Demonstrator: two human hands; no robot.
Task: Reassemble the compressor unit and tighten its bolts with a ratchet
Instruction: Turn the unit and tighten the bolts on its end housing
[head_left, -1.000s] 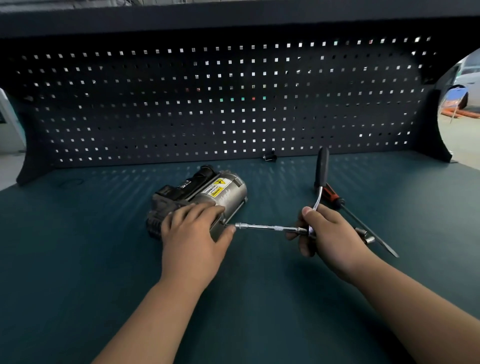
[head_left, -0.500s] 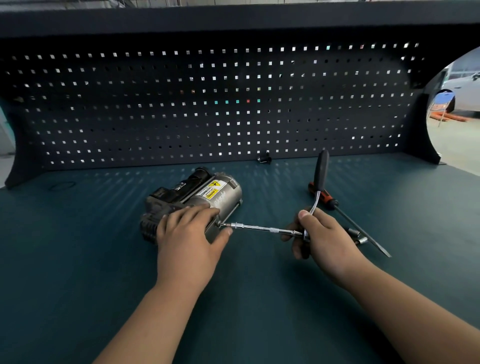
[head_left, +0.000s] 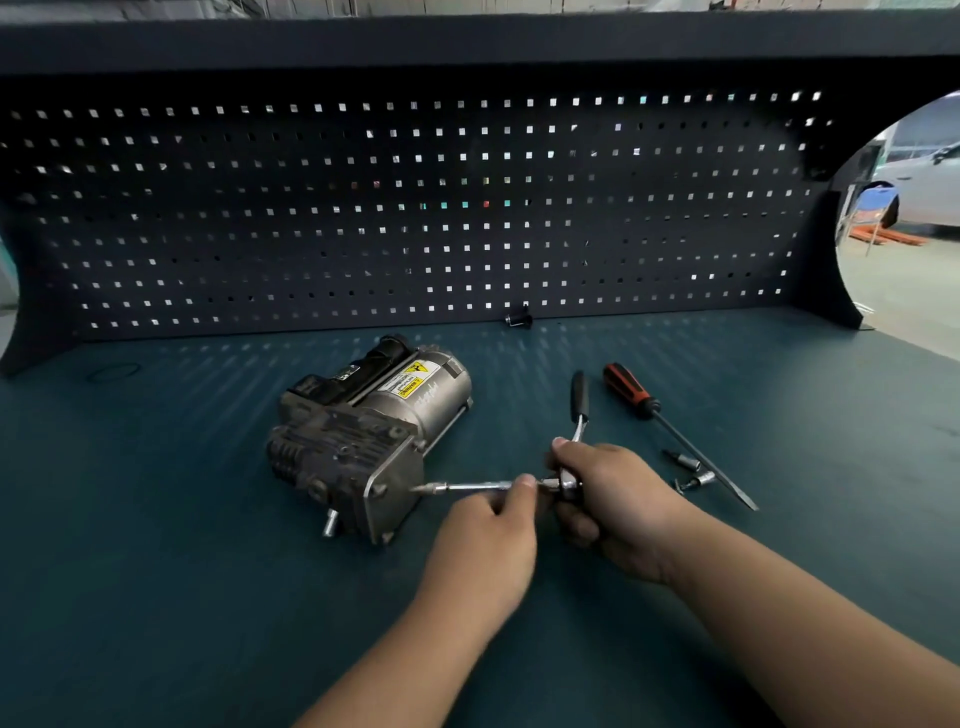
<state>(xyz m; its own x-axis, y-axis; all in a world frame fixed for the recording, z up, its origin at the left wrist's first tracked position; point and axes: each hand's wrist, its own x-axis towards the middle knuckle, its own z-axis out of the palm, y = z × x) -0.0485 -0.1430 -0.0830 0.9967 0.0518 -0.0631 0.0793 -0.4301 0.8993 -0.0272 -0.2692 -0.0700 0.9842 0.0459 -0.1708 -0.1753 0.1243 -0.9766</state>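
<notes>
Left hand (head_left: 483, 540) has come off the compressor (head_left: 374, 431) since the last frame and slid over to the extension bar (head_left: 467, 487). It now pinches the bar just beside the ratchet head, thumb on top and the other fingers curled underneath, so the compressor sits with nothing holding it. Right hand (head_left: 618, 514) hasn't really budged: fingers wrapped tight round the head end of the ratchet (head_left: 579, 395), thumb up against the neck, and the black handle pokes up toward the top of the frame. The bar runs flat to the left, and its tip meets the silver end plate at the compressor's lower right corner. Whether it's actually seated on a bolt, I can't tell from this angle. The compressor itself is lying on its side on the teal bench (head_left: 182, 519), a bit left of centre, with the yellow warning label facing up and the dirty black end toward the lower left. Right of the hands there's an orange and black screwdriver (head_left: 631, 389) lying diagonally, with two small sockets (head_left: 680, 460) just beside its shaft. A little black fitting (head_left: 519, 318) sits at the foot of the pegboard (head_left: 415, 208) up at the back.
</notes>
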